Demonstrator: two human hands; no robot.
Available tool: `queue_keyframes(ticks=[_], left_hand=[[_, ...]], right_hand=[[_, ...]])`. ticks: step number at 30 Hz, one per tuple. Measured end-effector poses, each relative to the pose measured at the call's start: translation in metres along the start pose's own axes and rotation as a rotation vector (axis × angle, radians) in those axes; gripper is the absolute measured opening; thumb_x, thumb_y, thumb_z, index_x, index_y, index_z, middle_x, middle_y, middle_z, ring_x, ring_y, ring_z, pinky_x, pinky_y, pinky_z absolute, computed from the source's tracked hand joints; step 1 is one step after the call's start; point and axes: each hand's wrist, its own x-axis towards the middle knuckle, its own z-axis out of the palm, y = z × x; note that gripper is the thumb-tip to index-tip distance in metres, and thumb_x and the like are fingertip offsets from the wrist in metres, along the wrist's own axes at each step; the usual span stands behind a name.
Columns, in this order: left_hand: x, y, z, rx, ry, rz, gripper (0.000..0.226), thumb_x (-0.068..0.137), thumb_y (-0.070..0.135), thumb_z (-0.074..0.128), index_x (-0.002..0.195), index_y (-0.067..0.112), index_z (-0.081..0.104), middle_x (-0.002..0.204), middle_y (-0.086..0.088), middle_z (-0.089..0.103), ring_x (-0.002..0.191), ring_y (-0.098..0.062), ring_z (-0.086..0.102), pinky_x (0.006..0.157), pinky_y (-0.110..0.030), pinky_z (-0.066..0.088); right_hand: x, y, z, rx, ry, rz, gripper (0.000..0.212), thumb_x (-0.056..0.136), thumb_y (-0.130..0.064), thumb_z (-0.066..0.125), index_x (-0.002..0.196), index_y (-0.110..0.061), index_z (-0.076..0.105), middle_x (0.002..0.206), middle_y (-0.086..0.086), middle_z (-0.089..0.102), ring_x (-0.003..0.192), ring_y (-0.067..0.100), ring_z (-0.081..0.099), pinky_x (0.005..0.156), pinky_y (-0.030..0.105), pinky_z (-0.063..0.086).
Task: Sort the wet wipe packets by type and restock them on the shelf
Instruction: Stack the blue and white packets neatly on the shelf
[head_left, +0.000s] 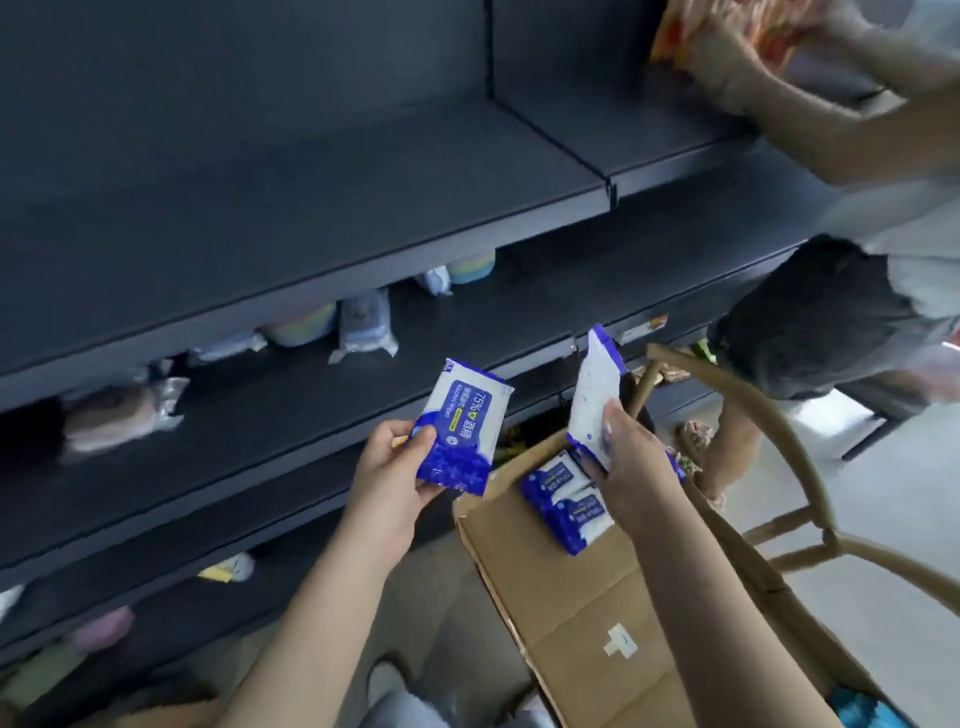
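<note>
While one blue-and-white wipe packet (462, 426) is pinched by the left hand (395, 462) at 9 o'clock of the cardboard box (571, 597) and a second packet (595, 400) is gripped by the right hand (628, 457) above it, placement on the shelf (291, 405) at 10 o'clock is judged next, though the blurred shelf stock (363, 325) cannot be identified.

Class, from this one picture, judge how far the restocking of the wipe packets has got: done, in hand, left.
Done: a few pale packets lie at the back of the dark shelf. In hand: the left hand grips one blue-and-white wipe packet, the right hand a second blue-and-white packet. Left: spare blue-and-white packets lie in the brown cardboard box; none shows on the shelf.
</note>
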Motion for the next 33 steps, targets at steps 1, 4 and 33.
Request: queue_keyframes(ticks=[1, 4, 33], left_hand=[[-0.005, 0.012, -0.004, -0.015, -0.001, 0.03, 0.003, 0.098, 0.012, 0.055, 0.097, 0.012, 0.052, 0.111, -0.013, 0.068, 0.086, -0.019, 0.071, 0.068, -0.035, 0.056], [-0.018, 0.045, -0.018, -0.07, 0.005, 0.125, 0.004, 0.097, 0.012, 0.057, 0.096, 0.012, 0.053, 0.113, -0.013, 0.066, 0.087, -0.019, 0.071, 0.068, -0.037, 0.057], [-0.022, 0.254, -0.361, -0.256, 0.289, 0.45, 0.027, 0.094, 0.001, 0.056, 0.12, 0.007, 0.055, 0.119, -0.011, 0.068, 0.093, -0.019, 0.071, 0.076, -0.038, 0.059]], right_hand=[[-0.003, -0.006, 0.011, -0.038, -0.043, -0.012, 0.023, 0.102, -0.036, 0.052, 0.097, -0.015, 0.059, 0.086, -0.001, 0.063, 0.072, 0.007, 0.062, 0.082, 0.028, 0.054], [-0.02, -0.021, 0.042, -0.168, -0.221, -0.044, 0.031, 0.092, -0.05, 0.06, 0.104, -0.022, 0.06, 0.094, -0.007, 0.063, 0.09, 0.01, 0.061, 0.088, 0.029, 0.047], [-0.117, 0.057, 0.412, -0.106, -0.935, 0.033, 0.039, 0.098, -0.021, 0.053, 0.131, -0.001, 0.056, 0.12, 0.019, 0.069, 0.109, 0.033, 0.068, 0.092, 0.044, 0.057]])
